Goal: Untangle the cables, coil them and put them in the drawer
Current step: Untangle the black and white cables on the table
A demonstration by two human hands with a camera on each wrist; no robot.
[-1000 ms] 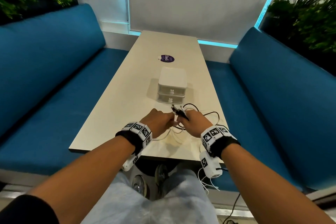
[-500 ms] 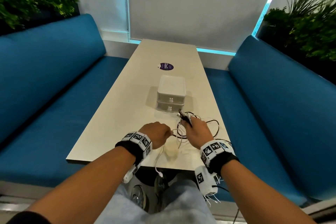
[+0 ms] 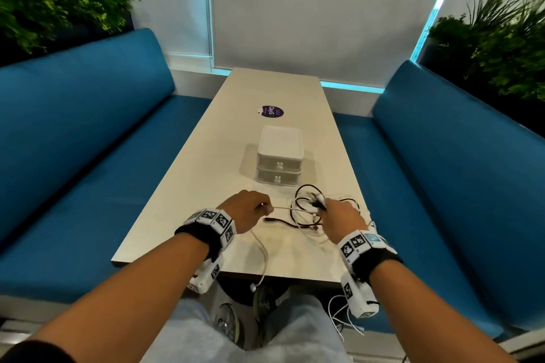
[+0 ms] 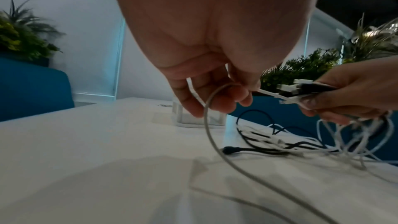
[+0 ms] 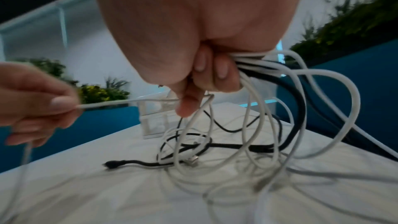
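Observation:
A tangle of black and white cables [image 3: 306, 215] [image 5: 226, 151] lies on the near end of the table [image 3: 206, 186]. My right hand [image 3: 339, 215] [image 5: 206, 77] grips a bundle of cable ends [image 4: 305, 89], with loops hanging from it onto the table. My left hand [image 3: 250, 209] [image 4: 215, 94] pinches one white cable [image 3: 280, 208] [image 5: 129, 102] that runs taut between the two hands; its free end [image 3: 259, 271] trails over the table's near edge. A small white two-drawer box [image 3: 279, 156] stands just beyond the cables, both drawers closed.
Blue benches [image 3: 73, 171] [image 3: 457, 171] flank the narrow table on both sides. A purple round sticker [image 3: 272, 111] sits past the drawer box. Plants [image 3: 53, 0] stand behind the bench backs. My knees [image 3: 236, 333] are below the near edge.
My hands, close together a second ago, have drawn apart: the left has pulled a white cable out leftward, and the right has lifted the bundle slightly.

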